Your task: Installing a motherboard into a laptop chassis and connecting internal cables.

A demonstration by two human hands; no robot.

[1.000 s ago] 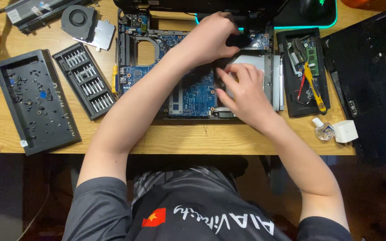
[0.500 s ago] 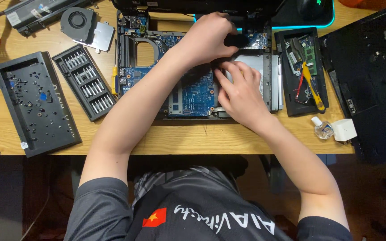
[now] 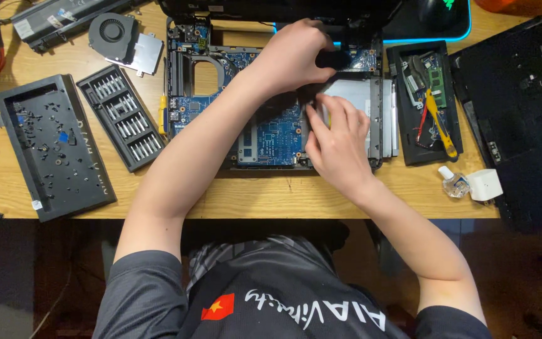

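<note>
2 hands [image 3: 340,141] on 1 laptop mobo [image 3: 271,132]

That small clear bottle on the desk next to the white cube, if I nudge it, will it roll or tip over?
The small clear bottle lies on its side on the wooden desk, so it probably cannot tip further. Its rounded body would likely roll if pushed sideways. The white cube right beside it may stop it rolling that way. It looks small and probably light.

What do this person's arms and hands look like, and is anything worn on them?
Both arms are bare from the short dark grey sleeves down. The left hand and right hand wear no gloves, and no watch, ring or wrist strap shows. The dark shirt carries a small red emblem with a yellow star and white lettering on the chest.
</note>
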